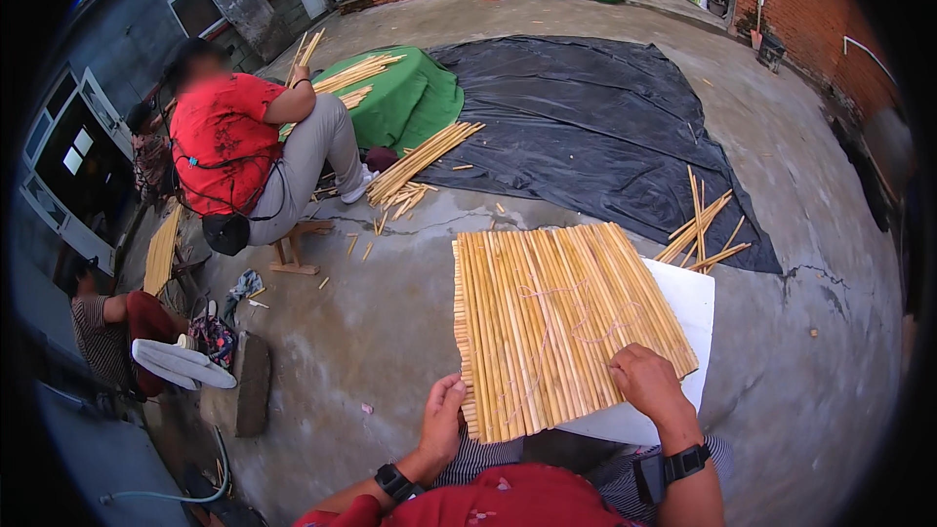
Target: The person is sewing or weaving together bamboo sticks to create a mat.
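Observation:
A mat of straight yellow stalks laid side by side rests in front of me over a white board. Loose pinkish thread trails in loops across its top. My left hand grips the mat's near left edge, its thumb up against the stalk ends. Over the right part of the mat, my right hand is closed with its fingertips pinched together close to the stalks. Whatever lies between those fingertips is too small or hidden to make out.
A black tarp covers the ground ahead, with loose stalks at its right corner. Left of it, a seated person in red handles stalks beside a green-covered heap. Another stalk bundle lies nearby. More people sit far left.

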The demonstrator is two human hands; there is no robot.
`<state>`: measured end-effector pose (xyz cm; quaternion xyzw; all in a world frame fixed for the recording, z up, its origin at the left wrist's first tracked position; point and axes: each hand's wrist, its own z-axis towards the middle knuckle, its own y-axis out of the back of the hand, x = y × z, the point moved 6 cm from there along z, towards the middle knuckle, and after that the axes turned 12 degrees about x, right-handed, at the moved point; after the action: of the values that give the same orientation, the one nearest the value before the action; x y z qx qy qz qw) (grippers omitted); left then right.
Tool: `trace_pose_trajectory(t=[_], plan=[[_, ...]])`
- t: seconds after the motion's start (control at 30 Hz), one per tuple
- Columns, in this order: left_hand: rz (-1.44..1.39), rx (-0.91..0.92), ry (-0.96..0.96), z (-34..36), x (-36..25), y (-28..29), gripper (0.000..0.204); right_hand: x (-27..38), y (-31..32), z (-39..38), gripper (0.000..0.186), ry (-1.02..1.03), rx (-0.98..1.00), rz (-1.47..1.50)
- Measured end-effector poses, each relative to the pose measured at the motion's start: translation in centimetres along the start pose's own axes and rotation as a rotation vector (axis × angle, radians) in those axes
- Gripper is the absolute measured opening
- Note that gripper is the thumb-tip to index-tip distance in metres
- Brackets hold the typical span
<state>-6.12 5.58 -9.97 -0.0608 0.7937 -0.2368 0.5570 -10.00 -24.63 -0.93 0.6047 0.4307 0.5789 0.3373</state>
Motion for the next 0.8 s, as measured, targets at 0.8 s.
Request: trace_pose_trajectory(t=[0.8], plan=[[0.916,0.445,1.169,-37.4,12.2,28.8,0.041,3.2,-1.9,1.4,0.007,0.192,0.033,0.216]])
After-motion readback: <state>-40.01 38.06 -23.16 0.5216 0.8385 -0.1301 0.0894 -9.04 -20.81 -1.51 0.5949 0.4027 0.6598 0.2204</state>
